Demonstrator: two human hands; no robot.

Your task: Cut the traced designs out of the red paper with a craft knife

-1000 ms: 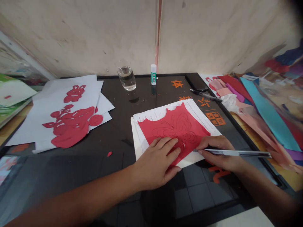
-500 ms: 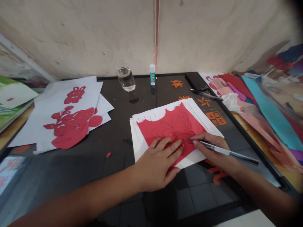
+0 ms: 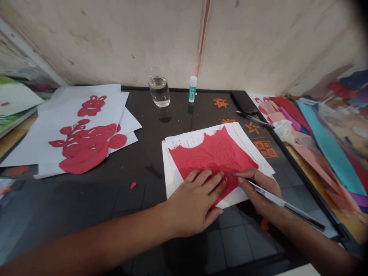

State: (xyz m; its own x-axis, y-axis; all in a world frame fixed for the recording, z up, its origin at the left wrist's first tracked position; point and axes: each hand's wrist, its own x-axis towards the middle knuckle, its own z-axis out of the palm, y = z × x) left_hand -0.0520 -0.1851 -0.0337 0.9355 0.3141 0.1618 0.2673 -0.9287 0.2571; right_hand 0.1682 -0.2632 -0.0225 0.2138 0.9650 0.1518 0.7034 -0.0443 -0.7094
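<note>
A red paper sheet with a pencilled butterfly outline lies on white printed pages on the dark table. My left hand lies flat on the red sheet's near edge, fingers stretched out and pressing it down. My right hand grips a slim silver craft knife like a pen. The knife's tip touches the red sheet just right of my left fingertips, and its handle points back to the lower right.
White sheets with red cut-outs lie at the left. A glass of water and a glue stick stand at the back. Orange cut-out characters, a pen and a dark phone lie right of centre. Coloured paper strips are piled at the right.
My right hand swung the knife from lying nearly flat across the sheet's edge to a pen grip, with the tip brought onto the red sheet. The left hand kept pressing the sheet.
</note>
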